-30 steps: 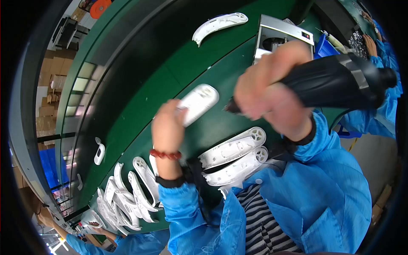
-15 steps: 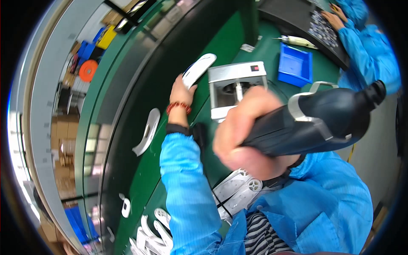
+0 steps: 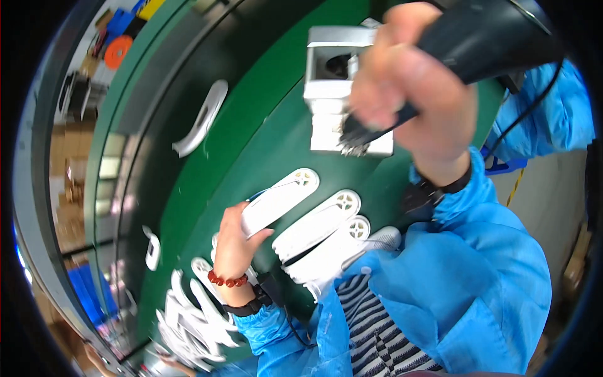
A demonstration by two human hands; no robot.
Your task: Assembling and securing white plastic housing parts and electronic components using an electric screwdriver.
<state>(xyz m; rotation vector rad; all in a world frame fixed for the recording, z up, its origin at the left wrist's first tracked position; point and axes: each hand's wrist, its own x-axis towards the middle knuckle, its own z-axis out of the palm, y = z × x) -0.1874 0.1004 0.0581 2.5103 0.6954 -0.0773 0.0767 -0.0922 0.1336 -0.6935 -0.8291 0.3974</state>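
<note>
My left hand (image 3: 233,245) is closed on a long white plastic piece (image 3: 276,204). A round spoked opening shows at that piece's far end. Raised at the upper right, my right hand (image 3: 421,81) wraps round a black electric screwdriver (image 3: 490,41); motion smears both. The tool's lower end points down toward the front of a silver metal box (image 3: 320,38) with a dark opening, which looks like a screw feeder. More white pieces with spoked ends (image 3: 323,220) lie just right of my left hand.
A heap of curved white parts (image 3: 188,320) lies at the lower left of the green table. Another curved white part (image 3: 204,119) and a small white ring-shaped part (image 3: 152,251) are farther left. A co-worker's blue sleeve (image 3: 543,119) shows at the right edge.
My left hand has come back toward me with a white piece, now beside the other white pieces. My right hand and the screwdriver have moved up and away; the view has shifted.
</note>
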